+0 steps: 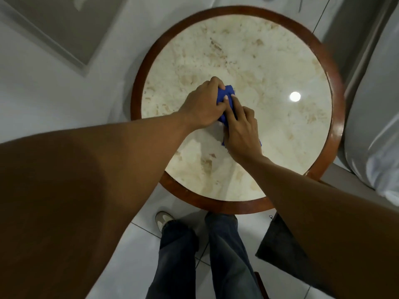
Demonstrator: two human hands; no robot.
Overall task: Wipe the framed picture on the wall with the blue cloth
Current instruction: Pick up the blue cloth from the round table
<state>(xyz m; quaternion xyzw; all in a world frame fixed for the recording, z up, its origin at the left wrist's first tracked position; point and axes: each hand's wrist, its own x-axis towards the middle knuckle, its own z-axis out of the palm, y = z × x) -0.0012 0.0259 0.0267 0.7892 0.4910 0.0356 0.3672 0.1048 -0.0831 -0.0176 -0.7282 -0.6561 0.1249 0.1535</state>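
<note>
The blue cloth (227, 98) lies bunched on the round marble table (280, 147), near its middle. My left hand (203, 104) grips the cloth's upper left part, fingers curled over it. My right hand (241, 132) lies on the cloth's lower part with the fingers pressed onto it; a small blue corner shows beside the wrist. Most of the cloth is hidden under both hands. The framed picture (58, 29), with a pale grey frame, hangs on the white wall at the upper left, well apart from both hands.
The table has a dark wooden rim (138, 87) and stands against the white wall. A grey upholstered seat (375, 126) is close on the right. My legs in jeans (203, 255) stand on white floor tiles below the table, with a dark object (278, 249) beside them.
</note>
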